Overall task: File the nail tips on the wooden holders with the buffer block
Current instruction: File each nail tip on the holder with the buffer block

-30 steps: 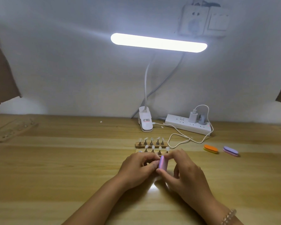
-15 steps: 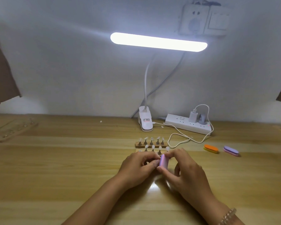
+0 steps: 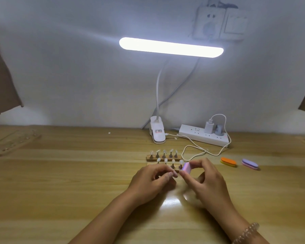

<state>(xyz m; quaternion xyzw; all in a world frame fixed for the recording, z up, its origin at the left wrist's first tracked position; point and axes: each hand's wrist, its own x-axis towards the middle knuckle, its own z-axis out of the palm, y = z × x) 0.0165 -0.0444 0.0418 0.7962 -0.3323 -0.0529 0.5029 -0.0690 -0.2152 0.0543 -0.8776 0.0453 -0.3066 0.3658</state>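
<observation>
I face a pale wall (image 3: 74, 64) with a socket plate (image 3: 210, 23) high up. A bright bar lamp (image 3: 171, 47) stands at the far edge of my wooden table (image 3: 56, 194).

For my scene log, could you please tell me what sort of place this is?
Probably a home nail-craft desk: nail tips on wooden holders, an orange buffer, and a clip-on lamp beside a power strip.

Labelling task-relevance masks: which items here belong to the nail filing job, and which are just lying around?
In use: pink-and-lilac buffer block, pinched in right hand; left hand; near wooden holder and far wooden holder, both carrying pale nail tips.
Lying about: orange oval buffer; purple oval buffer; white power strip; white clip lamp; wooden tray, far left.
</observation>
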